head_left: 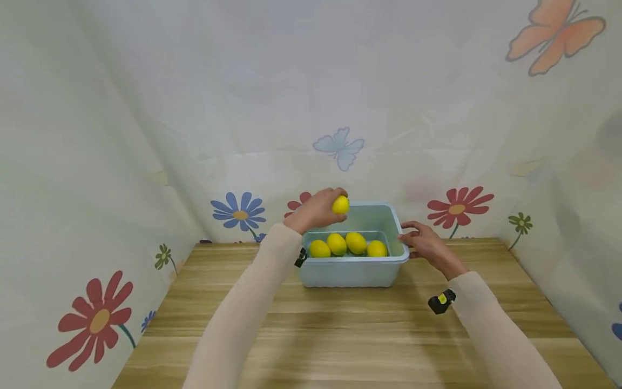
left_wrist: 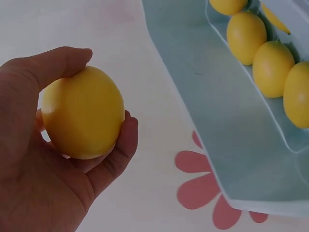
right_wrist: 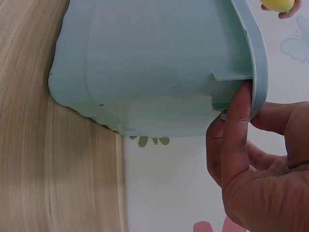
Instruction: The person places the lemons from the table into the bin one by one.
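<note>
My left hand (head_left: 322, 208) grips a yellow lemon (head_left: 340, 205) above a pale blue plastic bin (head_left: 350, 273). In the left wrist view, thumb and fingers curl round that lemon (left_wrist: 83, 113), with the bin's wall (left_wrist: 193, 87) off to the right. Several more lemons (head_left: 356, 243) lie on the bin's floor. At the bin's right end, my right hand (head_left: 427, 244) holds the rim. The right wrist view shows its fingers (right_wrist: 237, 130) hooked under the rim (right_wrist: 260, 63) from outside, the thumb on the other side.
The bin stands on a wood-grain table (head_left: 340, 335), near its back edge. Behind it hangs a pale curtain (head_left: 262, 108) printed with flowers and butterflies, which also closes off both sides. A small black device (head_left: 441, 301) sits at the right wrist.
</note>
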The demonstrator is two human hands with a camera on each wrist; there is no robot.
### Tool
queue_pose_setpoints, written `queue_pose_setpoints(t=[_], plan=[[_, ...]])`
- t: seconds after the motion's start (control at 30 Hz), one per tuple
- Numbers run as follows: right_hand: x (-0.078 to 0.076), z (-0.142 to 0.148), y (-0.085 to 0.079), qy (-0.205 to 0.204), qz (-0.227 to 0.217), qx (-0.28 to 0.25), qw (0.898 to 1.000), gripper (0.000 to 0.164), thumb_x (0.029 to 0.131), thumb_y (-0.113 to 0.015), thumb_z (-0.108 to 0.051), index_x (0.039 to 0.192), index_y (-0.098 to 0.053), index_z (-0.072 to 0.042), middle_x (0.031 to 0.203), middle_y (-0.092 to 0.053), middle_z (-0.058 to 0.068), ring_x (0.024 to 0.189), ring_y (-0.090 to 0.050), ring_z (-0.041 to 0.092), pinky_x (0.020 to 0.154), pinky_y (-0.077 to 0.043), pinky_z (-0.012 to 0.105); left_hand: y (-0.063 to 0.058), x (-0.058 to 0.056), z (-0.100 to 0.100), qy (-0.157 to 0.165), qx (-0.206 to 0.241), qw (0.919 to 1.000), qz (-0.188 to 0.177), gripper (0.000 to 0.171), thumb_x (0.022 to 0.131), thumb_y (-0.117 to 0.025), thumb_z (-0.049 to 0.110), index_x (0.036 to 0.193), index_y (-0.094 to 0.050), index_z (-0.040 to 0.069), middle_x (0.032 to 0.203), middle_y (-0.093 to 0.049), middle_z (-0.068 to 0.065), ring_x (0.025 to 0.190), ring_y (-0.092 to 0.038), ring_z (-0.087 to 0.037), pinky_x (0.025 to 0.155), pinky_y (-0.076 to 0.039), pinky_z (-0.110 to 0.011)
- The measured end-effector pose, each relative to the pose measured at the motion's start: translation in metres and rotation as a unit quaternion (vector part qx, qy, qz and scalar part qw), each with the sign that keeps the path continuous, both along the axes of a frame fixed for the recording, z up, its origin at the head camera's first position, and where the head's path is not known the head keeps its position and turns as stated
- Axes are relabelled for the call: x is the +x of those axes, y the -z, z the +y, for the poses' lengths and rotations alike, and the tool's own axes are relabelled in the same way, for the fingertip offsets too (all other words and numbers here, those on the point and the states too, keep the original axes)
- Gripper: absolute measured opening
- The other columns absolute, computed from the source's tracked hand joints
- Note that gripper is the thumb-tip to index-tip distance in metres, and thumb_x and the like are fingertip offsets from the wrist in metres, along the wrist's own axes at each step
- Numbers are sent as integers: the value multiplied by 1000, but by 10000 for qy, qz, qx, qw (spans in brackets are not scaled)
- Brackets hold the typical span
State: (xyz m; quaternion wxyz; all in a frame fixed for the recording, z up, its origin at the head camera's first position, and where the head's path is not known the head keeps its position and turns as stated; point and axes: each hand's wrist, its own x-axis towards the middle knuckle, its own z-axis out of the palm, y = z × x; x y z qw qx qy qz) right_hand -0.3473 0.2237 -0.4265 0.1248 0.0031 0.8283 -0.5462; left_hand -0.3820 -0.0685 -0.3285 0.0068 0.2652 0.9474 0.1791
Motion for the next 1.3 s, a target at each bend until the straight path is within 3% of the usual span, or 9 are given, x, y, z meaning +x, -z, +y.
queue_pose_setpoints(t=[0.3, 0.6, 0.9, 1.3], plan=[[0, 2, -1, 19, -23, 39, 10000, 55, 101, -53, -24, 149, -32, -9, 142, -47, 26, 117, -55, 39, 88, -58, 38, 13, -25, -4, -201, 90, 9993, -288, 49, 89, -70, 26, 134, -50, 18, 121, -59, -2, 105, -53, -20, 95, -52, -33], [-1, 1, 0, -32, 8, -55, 10000, 55, 101, -53, -23, 150, -31, -8, 143, -46, 28, 120, -54, 42, 89, -58, 40, 21, -41, -10, -504, -32, 9974, -521, 53, 87, -70, 21, 136, -48, 15, 125, -58, -5, 104, -53, -22, 95, -51, -34], [0, 1, -2, -37, 18, -69, 10000, 55, 102, -52, -23, 149, -31, -8, 143, -46, 28, 120, -54, 42, 89, -58, 41, 28, -48, -16, -717, -118, 9932, -913, 56, 88, -70, 18, 140, -48, 13, 128, -58, -8, 106, -52, -25, 99, -50, -37], [1, 2, -2, -30, 20, -98, 9999, 55, 102, -52, -23, 150, -30, -7, 142, -46, 28, 118, -54, 42, 85, -59, 37, 33, -52, -20, -791, -150, 9927, -901, 56, 88, -69, 15, 140, -49, 11, 128, -58, -8, 105, -52, -26, 97, -51, -38]])
